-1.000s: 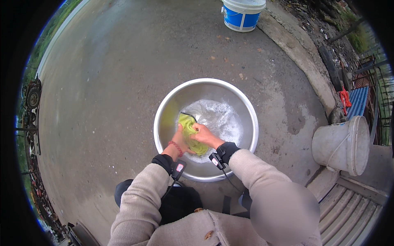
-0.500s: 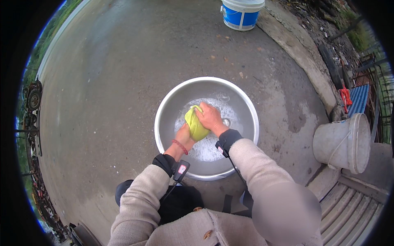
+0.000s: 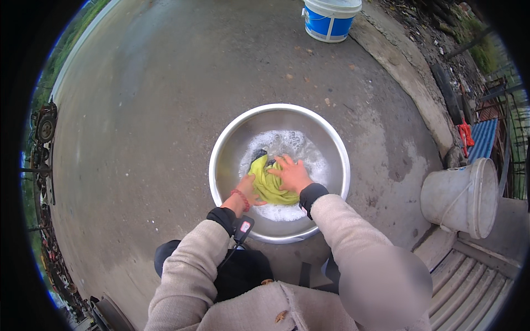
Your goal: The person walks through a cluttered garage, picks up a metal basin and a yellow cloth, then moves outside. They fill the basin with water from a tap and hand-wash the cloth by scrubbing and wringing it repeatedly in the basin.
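Right-hand fingers: on the right hand (image 3: 293, 175), spread wide, lying over the upper right part of the yellow-green cloth (image 3: 268, 190), palm toward it and not closed round a fold, as far as can be seen.
Left-hand fingers: on the left hand (image 3: 248, 188), also apart, set against the cloth's left edge with the thumb reaching along its lower left side; whether any fabric is pinched underneath cannot be told.
Cloth from the fingers: between the two hands, to the right of the left one, and to the left of and below the right one in the view.
Nearer hand: neither, since both touch the cloth.
Cloth's long axis: loose, because the fabric is bunched; it slants roughly from upper left to lower right, with creases curving along it.
Dark patch (image 3: 260, 154): at the cloth's upper left end, beyond the fingertips of both hands.
Suds (image 3: 282, 213): white foam around the cloth, showing above, to the right and below.
Basin (image 3: 334, 172): wide, round, silvery metal, holding cloth and foam; both wrists come in over its near side.
Bracelet (image 3: 242, 196): red beads, on the left wrist.
Ground (image 3: 138, 138): grey and hard, under the basin.
Blue-banded bucket (image 3: 328, 25): well apart, beyond the basin.
Plain white bucket (image 3: 447, 193): well off to the right.
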Demonstrator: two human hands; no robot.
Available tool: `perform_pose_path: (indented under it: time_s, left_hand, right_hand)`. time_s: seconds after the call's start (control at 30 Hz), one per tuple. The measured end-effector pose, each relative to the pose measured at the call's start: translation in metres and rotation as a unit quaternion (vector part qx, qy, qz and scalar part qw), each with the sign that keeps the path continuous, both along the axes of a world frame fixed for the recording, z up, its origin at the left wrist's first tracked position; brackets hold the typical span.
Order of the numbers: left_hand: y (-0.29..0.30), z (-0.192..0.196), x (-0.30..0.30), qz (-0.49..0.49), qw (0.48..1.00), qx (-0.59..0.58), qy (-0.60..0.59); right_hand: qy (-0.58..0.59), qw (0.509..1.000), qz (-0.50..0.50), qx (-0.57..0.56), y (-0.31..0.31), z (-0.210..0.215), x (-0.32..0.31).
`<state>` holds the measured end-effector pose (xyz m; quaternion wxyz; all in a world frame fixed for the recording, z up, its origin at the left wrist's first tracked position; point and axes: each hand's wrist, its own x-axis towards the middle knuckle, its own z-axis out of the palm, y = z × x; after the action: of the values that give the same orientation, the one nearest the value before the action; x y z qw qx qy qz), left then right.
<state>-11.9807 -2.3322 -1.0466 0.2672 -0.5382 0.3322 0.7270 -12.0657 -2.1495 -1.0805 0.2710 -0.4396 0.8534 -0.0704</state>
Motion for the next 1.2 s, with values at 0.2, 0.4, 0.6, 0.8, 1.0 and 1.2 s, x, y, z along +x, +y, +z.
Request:
perform_pose_path:
  time_s: [0.2, 0.4, 0.6, 0.8, 1.0, 1.2]
  left_hand:
    - [-0.004, -0.006, 0.004, -0.039, 0.999, 0.025, 0.002]
    - [-0.017, -0.061, 0.021, -0.052, 0.995, -0.008, 0.089]
    - [-0.05, -0.106, 0.027, 0.04, 0.957, 0.075, 0.276]
    - [-0.002, -0.036, -0.009, 0.12, 0.952, 0.054, 0.276]
    - [0.011, 0.017, -0.02, 0.055, 0.967, -0.046, 0.243]
    - [0.001, 0.006, -0.006, -0.047, 0.999, -0.021, -0.012]
  right_hand:
    - [0.057, 0.954, -0.294, -0.027, 0.0, -0.005, -0.011]
    - [-0.339, 0.849, -0.25, -0.319, -0.058, 0.01, 0.024]
    - [-0.365, 0.781, -0.209, -0.462, -0.102, 0.067, 0.039]
    - [-0.043, 0.904, -0.275, -0.323, -0.055, 0.056, 0.01]
    - [0.019, 0.907, -0.395, -0.145, -0.007, 0.0, -0.042]
    - [-0.08, 0.95, -0.294, -0.064, -0.023, 0.001, 0.019]
